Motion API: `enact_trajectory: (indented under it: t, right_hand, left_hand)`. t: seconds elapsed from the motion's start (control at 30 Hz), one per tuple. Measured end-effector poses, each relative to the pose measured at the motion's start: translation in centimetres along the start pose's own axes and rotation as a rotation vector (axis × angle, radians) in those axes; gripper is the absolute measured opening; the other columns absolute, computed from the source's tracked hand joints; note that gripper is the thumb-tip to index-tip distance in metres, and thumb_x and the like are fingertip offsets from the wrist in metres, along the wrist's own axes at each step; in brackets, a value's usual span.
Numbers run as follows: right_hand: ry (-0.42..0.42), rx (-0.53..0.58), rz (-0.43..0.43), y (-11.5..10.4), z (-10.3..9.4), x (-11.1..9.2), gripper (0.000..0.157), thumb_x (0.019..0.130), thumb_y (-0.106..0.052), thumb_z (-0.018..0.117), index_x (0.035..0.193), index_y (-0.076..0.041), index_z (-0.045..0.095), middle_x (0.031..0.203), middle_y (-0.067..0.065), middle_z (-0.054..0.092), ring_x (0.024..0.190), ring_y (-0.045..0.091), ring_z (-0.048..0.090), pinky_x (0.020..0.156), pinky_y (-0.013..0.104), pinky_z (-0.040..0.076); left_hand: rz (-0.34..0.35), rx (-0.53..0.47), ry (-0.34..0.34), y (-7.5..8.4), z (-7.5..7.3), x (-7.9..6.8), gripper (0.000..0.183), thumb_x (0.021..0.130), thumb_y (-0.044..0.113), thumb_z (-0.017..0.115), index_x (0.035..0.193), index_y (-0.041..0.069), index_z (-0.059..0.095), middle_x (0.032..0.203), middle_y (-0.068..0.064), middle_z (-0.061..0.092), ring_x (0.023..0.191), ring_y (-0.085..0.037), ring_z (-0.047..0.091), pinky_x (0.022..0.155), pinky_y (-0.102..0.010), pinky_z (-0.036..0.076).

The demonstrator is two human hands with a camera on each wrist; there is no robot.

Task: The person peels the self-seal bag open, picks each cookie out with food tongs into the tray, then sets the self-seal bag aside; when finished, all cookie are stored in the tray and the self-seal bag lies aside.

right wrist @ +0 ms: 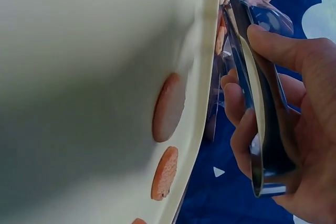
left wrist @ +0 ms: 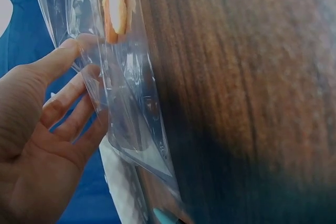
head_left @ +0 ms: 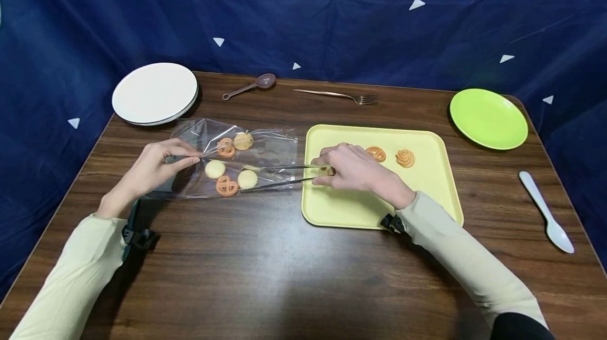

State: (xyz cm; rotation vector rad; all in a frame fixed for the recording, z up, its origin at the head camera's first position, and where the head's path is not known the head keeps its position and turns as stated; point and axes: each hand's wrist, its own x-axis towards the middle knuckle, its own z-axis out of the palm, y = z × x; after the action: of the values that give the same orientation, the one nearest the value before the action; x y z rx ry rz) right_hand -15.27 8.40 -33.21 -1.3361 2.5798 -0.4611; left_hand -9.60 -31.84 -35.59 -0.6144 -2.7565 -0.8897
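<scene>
My left hand [head_left: 154, 168] pinches the clear plastic bag [head_left: 277, 145] lying on the table. Inside the bag are several cookies: pale round ones [head_left: 215, 169], a speckled round one [head_left: 243, 141] and pretzel-shaped ones [head_left: 227, 186]. Metal tongs [right wrist: 257, 87] are gripped in my right hand [head_left: 353, 168] above the yellow tray [head_left: 341, 211]. Their arms reach left into the bag, with the tips beside a pale round cookie [head_left: 247, 179]; whether they squeeze it I cannot tell. On the tray lie a pretzel cookie [head_left: 376, 154] and a swirl cookie [head_left: 405, 158]; my right hand partly covers the tray.
White plates [head_left: 155, 92] stand at the back left, near a brown spoon [head_left: 265, 81] and a copper-coloured fork [head_left: 332, 94] along the back edge. To the right are a green plate [head_left: 488, 118] and a pale spoon [head_left: 545, 211]. A blue curtain [head_left: 142, 13] hangs behind the table.
</scene>
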Motion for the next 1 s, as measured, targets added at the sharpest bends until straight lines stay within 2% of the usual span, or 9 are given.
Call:
enact_trajectory:
  t: [0.17,0.33,0.5,0.57,0.6,0.7,0.77,0.83,1.0]
  right_hand:
    - [0.038,0.014,0.024,0.3,0.1,-0.5,0.034,0.085,-0.037,0.069,0.108,-0.012,0.072,0.073,-0.006,0.055,0.058,0.008,0.046,0.046,0.026,0.038]
    - [0.088,0.041,0.068,1.0,-0.1,-1.6,0.035,0.085,-0.039,0.068,0.109,-0.013,0.072,0.079,-0.006,0.059,0.059,0.007,0.048,0.049,0.027,0.039]
    - [0.154,0.065,0.095,1.9,-0.9,-3.7,0.035,0.085,-0.037,0.069,0.108,-0.011,0.072,0.092,-0.002,0.066,0.056,0.007,0.048,0.050,0.030,0.040]
    - [0.188,0.072,0.109,2.3,-1.3,-5.0,0.038,0.085,-0.035,0.070,0.111,-0.007,0.071,0.097,0.001,0.068,0.057,0.007,0.050,0.054,0.031,0.042]
    - [0.205,0.069,0.118,2.6,-1.5,-5.6,0.039,0.085,-0.035,0.070,0.111,-0.005,0.070,0.099,0.003,0.069,0.062,0.010,0.055,0.058,0.033,0.046]
    - [0.250,0.056,0.138,3.4,-2.1,-8.0,0.037,0.084,-0.032,0.071,0.109,-0.003,0.071,0.092,0.003,0.069,0.061,0.011,0.054,0.058,0.032,0.045]
    - [0.280,0.036,0.165,3.8,-2.4,-9.9,0.036,0.084,-0.030,0.072,0.108,-0.004,0.071,0.095,0.004,0.069,0.065,0.011,0.057,0.062,0.033,0.046]
    - [0.309,0.011,0.186,4.2,-2.6,-11.9,0.034,0.083,-0.029,0.073,0.107,-0.005,0.072,0.090,0.001,0.068,0.061,0.008,0.051,0.056,0.030,0.042]
    - [0.346,-0.040,0.277,4.7,-2.3,-16.5,0.032,0.080,-0.028,0.076,0.106,-0.008,0.073,0.082,-0.006,0.065,0.059,0.007,0.047,0.051,0.026,0.037]
  left_hand:
    - [0.001,-0.002,0.000,0.0,0.1,0.2,0.018,0.080,-0.004,0.072,0.094,0.006,0.076,0.091,-0.004,0.068,0.085,-0.001,0.056,0.063,-0.016,0.042]
    - [0.004,0.006,0.001,0.1,0.2,0.3,0.018,0.079,-0.004,0.072,0.093,0.006,0.076,0.091,-0.003,0.068,0.086,-0.001,0.056,0.065,-0.016,0.043]
    - [-0.003,0.010,0.008,0.1,0.3,0.3,0.018,0.078,-0.004,0.073,0.092,0.007,0.077,0.090,-0.003,0.068,0.085,0.000,0.056,0.065,-0.016,0.042]
    - [0.001,0.013,0.011,0.1,0.3,0.3,0.018,0.078,-0.005,0.073,0.092,0.007,0.077,0.090,-0.003,0.068,0.084,0.000,0.056,0.065,-0.016,0.041]
    - [0.002,0.015,0.011,0.1,0.3,0.3,0.018,0.078,-0.005,0.073,0.091,0.006,0.077,0.090,-0.003,0.068,0.084,0.000,0.056,0.064,-0.016,0.041]
    - [0.004,0.016,0.012,0.0,0.3,0.3,0.018,0.077,-0.005,0.073,0.091,0.006,0.077,0.090,-0.003,0.068,0.082,-0.001,0.056,0.062,-0.015,0.040]
    - [0.005,0.017,0.010,-0.1,0.3,0.2,0.017,0.078,-0.005,0.073,0.092,0.006,0.076,0.090,-0.004,0.068,0.081,0.000,0.056,0.062,-0.015,0.040]
    - [0.004,0.021,0.010,-0.2,0.4,0.2,0.017,0.079,-0.004,0.072,0.092,0.006,0.076,0.090,-0.003,0.068,0.080,0.001,0.055,0.061,-0.014,0.039]
    - [0.013,0.040,0.022,-0.2,0.3,0.3,0.015,0.078,-0.004,0.073,0.089,0.005,0.076,0.088,-0.001,0.068,0.079,0.004,0.054,0.061,-0.015,0.040]
